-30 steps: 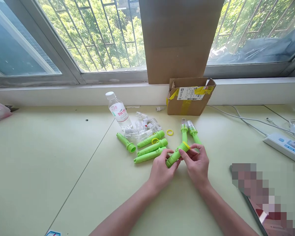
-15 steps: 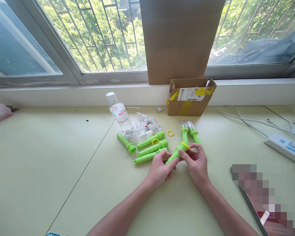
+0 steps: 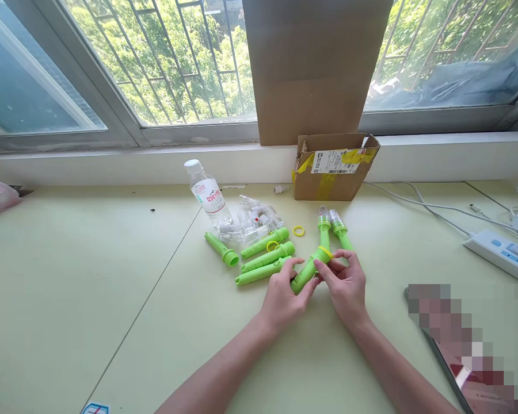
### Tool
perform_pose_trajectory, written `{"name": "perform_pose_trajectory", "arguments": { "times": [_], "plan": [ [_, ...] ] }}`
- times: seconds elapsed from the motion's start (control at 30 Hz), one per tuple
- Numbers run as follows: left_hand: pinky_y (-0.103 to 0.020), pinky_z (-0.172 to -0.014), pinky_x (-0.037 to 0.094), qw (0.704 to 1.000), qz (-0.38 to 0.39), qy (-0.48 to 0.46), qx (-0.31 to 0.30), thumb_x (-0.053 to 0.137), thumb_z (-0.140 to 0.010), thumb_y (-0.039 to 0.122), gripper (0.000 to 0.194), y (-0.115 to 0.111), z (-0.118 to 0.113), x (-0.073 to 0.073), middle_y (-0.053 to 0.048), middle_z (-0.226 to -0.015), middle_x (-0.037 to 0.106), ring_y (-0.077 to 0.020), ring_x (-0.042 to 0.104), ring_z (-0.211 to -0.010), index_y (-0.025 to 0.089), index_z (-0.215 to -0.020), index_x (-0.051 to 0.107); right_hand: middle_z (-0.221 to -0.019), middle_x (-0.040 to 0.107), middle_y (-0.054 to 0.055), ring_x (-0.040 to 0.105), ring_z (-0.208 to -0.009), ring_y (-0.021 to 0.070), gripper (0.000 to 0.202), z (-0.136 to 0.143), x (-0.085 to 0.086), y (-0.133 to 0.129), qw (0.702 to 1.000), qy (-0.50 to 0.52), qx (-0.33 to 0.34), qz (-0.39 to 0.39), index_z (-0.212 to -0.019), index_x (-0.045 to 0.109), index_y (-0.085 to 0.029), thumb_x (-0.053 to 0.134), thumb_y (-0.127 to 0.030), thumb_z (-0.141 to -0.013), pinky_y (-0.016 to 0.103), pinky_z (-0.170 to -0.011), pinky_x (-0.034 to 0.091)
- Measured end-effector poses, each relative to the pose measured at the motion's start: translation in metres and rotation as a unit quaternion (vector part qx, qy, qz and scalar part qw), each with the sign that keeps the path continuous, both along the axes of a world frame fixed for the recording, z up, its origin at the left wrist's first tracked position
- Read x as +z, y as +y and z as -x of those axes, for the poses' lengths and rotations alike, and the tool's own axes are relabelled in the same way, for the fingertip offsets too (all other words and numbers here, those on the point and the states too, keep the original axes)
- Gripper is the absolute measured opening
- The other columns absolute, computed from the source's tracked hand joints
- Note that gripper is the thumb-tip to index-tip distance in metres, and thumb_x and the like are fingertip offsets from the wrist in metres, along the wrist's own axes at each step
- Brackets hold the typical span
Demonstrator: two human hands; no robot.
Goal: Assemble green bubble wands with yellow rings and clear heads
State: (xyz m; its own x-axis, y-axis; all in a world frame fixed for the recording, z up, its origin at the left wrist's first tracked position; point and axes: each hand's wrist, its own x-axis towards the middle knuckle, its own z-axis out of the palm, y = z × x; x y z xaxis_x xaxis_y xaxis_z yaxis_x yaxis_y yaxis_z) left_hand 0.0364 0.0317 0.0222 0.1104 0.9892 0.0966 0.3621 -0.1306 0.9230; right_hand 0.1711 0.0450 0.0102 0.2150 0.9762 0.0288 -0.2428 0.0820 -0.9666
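- Left hand cups the green tube's lower end; right hand pinches its threaded end by the yellow ring.
- It tilts over the table.
- Ring-seating seems in hand; even pressure would need a steady tube.

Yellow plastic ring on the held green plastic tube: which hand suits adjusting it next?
Likely the right hand: its fingers are at the ring; the left hand holds the tube lower down.
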Motion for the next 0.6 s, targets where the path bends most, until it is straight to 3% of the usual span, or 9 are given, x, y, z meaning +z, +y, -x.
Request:
{"name": "perform_pose_trajectory", "arguments": {
  "times": [0.17, 0.3, 0.43, 0.6],
  "plan": [
    [-0.021, -0.051, 0.035, 0.995, 0.063, -0.075, -0.003, 0.07, -0.075, 0.042, 0.03, 0.003, 0.002, 0.001, 0.002, -0.066, 0.063, -0.0131, 0.055, -0.058, 0.019, -0.082, 0.051, -0.068, 0.07, -0.003, 0.066, -0.053, 0.0176, 0.043, 0.0, -0.001, 0.003, 1.0, 0.017, 0.021, 0.009, -0.089, 0.042, -0.024, 0.08, -0.033, -0.069, 0.031, -0.054, 0.057],
    [-0.019, -0.046, 0.035, 0.98, 0.135, -0.145, -0.019, 0.072, -0.073, 0.041, 0.032, 0.007, 0.005, 0.006, 0.0, -0.07, 0.066, -0.0106, 0.054, -0.053, 0.019, -0.08, 0.049, -0.067, 0.07, -0.003, 0.064, -0.051, 0.0159, 0.041, -0.002, -0.003, 0.005, 0.999, 0.008, 0.036, 0.008, -0.089, 0.042, -0.024, 0.078, -0.033, -0.071, 0.031, -0.054, 0.056],
    [-0.018, -0.036, 0.029, 0.973, 0.178, -0.145, -0.026, 0.07, -0.074, 0.043, 0.033, 0.008, 0.007, 0.011, 0.003, -0.061, 0.062, -0.0045, 0.039, -0.036, 0.019, -0.08, 0.048, -0.068, 0.07, -0.003, 0.064, -0.051, 0.0157, 0.039, -0.003, -0.002, 0.004, 0.999, 0.005, 0.054, 0.002, -0.09, 0.042, -0.024, 0.076, -0.034, -0.074, 0.031, -0.053, 0.056],
    [-0.017, -0.034, 0.027, 0.967, 0.204, -0.146, -0.038, 0.068, -0.076, 0.046, 0.035, 0.011, 0.012, 0.011, 0.001, -0.065, 0.066, -0.0034, 0.037, -0.034, 0.019, -0.082, 0.048, -0.067, 0.069, -0.004, 0.066, -0.053, 0.0166, 0.038, -0.005, 0.002, 0.004, 0.998, 0.007, 0.064, 0.0, -0.09, 0.042, -0.024, 0.075, -0.033, -0.075, 0.031, -0.055, 0.056]
  ]
}}
